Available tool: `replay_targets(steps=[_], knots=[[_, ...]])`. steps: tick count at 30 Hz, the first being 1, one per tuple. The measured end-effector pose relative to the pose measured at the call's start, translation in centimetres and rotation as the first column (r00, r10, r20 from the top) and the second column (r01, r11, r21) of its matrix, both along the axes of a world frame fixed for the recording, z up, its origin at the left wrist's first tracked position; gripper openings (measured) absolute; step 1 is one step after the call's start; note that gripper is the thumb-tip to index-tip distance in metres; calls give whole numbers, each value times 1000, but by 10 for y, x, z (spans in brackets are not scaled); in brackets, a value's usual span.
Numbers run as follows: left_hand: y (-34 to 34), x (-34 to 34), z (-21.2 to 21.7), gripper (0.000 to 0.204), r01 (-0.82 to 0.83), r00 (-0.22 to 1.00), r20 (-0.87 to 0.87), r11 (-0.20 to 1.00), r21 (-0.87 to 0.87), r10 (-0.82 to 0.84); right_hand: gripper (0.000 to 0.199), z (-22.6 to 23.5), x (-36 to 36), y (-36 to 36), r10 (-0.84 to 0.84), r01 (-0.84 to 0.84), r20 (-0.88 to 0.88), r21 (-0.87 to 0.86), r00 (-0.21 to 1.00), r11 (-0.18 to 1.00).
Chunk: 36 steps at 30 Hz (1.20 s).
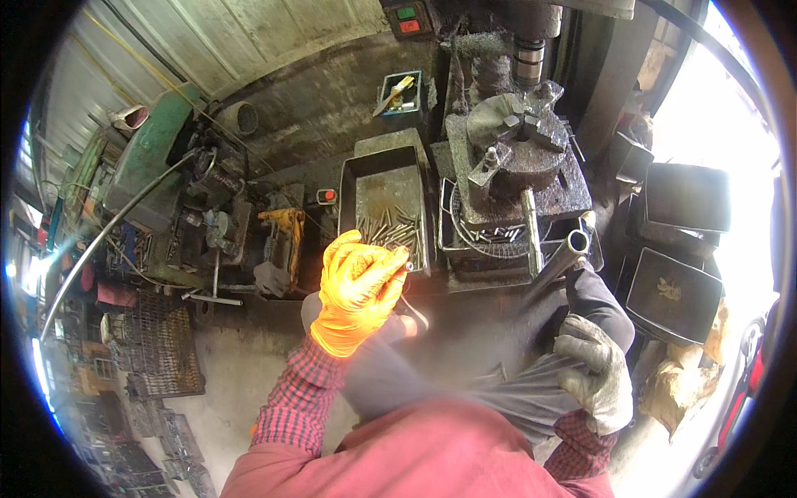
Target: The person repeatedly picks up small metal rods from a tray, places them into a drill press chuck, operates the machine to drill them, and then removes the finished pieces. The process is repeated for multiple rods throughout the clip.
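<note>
My left hand (361, 292), in an orange glove, is curled into a fist at the front edge of a dark metal tray (353, 178). A short metal tip pokes out between its fingers. Several small metal pins (392, 228) lie loose in the tray. My right hand (596, 375), in a dirty grey glove, rests on my right thigh with its fingers bent over the dark trouser cloth, holding nothing. Just beyond my knee, a metal tube (573, 246) points toward me.
A drill press with a chuck (516, 124) stands on a greasy table right of the tray, with a wire basket (486, 241) below it. Dark bins (672, 290) sit at the right, a small blue box (403, 93) at the back, and wire crates (162, 349) at the left.
</note>
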<state>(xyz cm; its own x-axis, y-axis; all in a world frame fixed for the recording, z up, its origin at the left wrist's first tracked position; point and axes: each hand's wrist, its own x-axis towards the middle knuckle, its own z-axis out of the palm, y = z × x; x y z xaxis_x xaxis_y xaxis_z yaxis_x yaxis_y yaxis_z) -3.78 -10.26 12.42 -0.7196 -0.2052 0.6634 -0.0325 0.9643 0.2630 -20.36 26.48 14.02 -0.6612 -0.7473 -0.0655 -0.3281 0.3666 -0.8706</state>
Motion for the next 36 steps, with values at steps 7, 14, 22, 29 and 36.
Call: replay_targets(steps=[7,14,22,29,36], knots=[[-2,-1,-3,41,-21,1000,18,997,-75,22,57,-10,0,1,-25,26,21,-45,999,999],[0,2,-10,36,13,1000,-4,979,205,-13,57,-6,-3,-2,-2,2,2,70,1000,998],[6,7,-23,30,47,999,-23,734,678,-43,57,-6,-2,-1,-2,2,28,-2,1000,1000],[5,13,-26,31,57,997,-10,678,733,-73,58,-9,-2,-1,10,-10,3,-36,1000,999],[7,12,-30,33,77,996,-38,644,761,-75,59,-11,-2,1,-18,18,23,-8,1000,1000]])
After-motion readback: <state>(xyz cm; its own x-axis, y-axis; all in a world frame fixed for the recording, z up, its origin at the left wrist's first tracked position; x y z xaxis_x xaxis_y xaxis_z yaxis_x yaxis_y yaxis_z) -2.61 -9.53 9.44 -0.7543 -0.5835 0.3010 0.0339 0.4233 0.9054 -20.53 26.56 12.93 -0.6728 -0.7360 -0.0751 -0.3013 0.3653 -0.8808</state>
